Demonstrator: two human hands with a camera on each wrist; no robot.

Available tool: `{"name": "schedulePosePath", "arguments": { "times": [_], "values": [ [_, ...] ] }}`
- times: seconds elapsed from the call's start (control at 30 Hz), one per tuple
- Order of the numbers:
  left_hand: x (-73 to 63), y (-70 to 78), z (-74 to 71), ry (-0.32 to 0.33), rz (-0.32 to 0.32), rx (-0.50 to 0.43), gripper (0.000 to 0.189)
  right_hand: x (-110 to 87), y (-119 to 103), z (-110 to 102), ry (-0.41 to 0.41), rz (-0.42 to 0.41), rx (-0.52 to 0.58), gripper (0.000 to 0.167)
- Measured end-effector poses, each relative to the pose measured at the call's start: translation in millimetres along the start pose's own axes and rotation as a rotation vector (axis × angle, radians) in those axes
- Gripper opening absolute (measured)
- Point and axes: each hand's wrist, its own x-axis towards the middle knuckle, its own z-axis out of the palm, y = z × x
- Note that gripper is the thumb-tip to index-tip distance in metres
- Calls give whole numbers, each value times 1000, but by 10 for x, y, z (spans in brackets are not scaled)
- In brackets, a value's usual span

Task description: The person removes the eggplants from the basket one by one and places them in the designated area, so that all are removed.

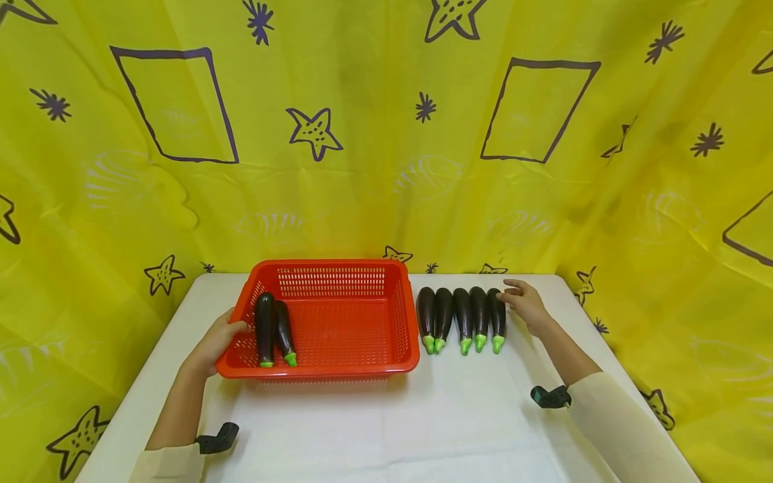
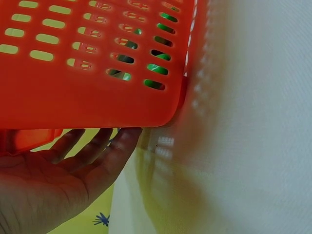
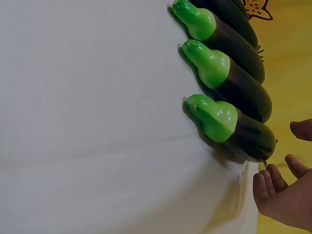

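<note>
Rightmost eggplant (image 1: 498, 312) lies on the white-covered table (image 1: 386, 429), end of a side-by-side row with four other eggplants (image 1: 463, 312), green caps toward the person. Right hand (image 1: 527, 307) is at its dark far end: thumb and fingers apart, fingers loosely bent, nothing held; can't tell if they touch it. Red basket (image 1: 344, 371) sits just left of the row, slotted walls, two eggplants inside (image 1: 264, 329) near its left wall, caps also nearside. Left hand (image 1: 214, 342) grips the basket's left rim, thumb over the top, fingers beneath. Black wrist cameras (image 1: 219, 439) on both arms, by pale sleeves (image 1: 169, 464). Yellow curtain (image 1: 362, 201) with dark stars and outlined frames behind.
</note>
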Motion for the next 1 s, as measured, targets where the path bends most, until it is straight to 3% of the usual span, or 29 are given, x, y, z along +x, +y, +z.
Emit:
{"name": "schedulePosePath", "arguments": {
  "times": [0.33,0.67,1.0],
  "values": [
    [2,13,2,2,6,-3,55,87,-123,63,50,-93,-36,61],
    [-16,21,4,-2,12,-1,53,12,-293,250,-5,-177,-15,62],
    [0,6,0,5,22,4,47,21,-433,464,-93,-233,150,57]
  ]
}}
